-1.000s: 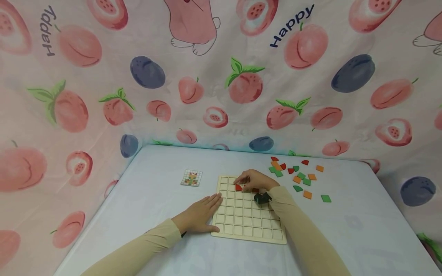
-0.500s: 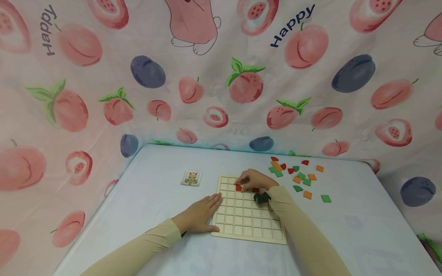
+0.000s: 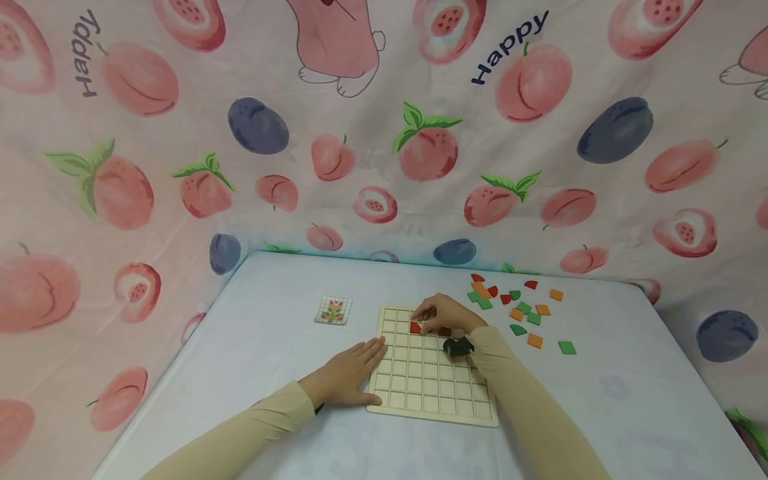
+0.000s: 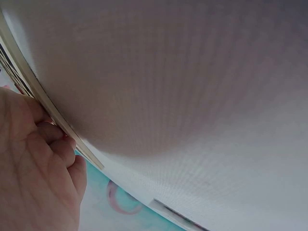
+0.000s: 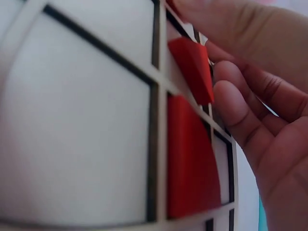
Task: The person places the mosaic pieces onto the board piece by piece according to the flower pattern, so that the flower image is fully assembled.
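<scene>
A pale wooden grid board lies on the table under both hands. My left hand lies against its left edge, fingers outstretched and thumb spread near the lower corner. Over the board's upper rows, my right hand has its thumb and forefinger at a red tile with a curved side. In the right wrist view, the thumb touches a red tile at the top edge. Below it, another red tile sits tilted by the fingertips, and a further red tile stands in a cell. The forefinger's contact is partly hidden.
A small pattern card lies left of the board. Loose red, orange and green tiles are scattered right of it. A fruit-printed cloth rises behind the white table.
Both hands stay in nearly the same places. The right hand shifts very slightly to the right, with its fingers still at the red tile.
</scene>
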Demonstrator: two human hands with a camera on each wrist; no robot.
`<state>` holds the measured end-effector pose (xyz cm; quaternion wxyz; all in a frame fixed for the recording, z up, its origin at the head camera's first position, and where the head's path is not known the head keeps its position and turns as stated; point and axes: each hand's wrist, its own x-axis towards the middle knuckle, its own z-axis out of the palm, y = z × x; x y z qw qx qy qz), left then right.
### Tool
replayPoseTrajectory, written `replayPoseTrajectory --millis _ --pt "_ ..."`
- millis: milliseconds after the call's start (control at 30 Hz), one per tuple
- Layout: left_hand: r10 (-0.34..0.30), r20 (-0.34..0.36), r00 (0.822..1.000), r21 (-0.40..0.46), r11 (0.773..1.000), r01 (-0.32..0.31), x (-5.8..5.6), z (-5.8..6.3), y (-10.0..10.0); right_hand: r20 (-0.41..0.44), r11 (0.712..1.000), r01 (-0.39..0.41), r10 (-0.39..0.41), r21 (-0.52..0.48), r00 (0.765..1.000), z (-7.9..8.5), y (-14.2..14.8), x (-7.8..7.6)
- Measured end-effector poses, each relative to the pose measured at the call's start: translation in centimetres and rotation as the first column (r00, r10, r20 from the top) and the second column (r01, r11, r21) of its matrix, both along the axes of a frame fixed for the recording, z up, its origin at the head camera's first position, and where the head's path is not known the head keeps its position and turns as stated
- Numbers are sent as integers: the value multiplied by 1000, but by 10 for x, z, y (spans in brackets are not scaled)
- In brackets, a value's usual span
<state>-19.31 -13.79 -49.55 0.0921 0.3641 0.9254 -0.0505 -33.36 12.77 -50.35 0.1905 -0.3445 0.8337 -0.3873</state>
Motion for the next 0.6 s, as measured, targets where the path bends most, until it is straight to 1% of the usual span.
replayPoseTrajectory --millis 133,300,500,600 --pt "3 2 1000 3 1000 -3 0 0 0 1 999 22 -22 -33 1000 2 6 0" --pt "-1 -4 1000 4 1000 1 0 2 0 -9 997 51 -51 -66 999 13 19 3" --pt "12 23 1000 12 1000 -12 0 1 0 14 993 82 -81 -84 997 29 39 13" --pt "13 22 1000 15 1000 -13 1 1 0 21 990 105 -104 -91 994 36 52 19"
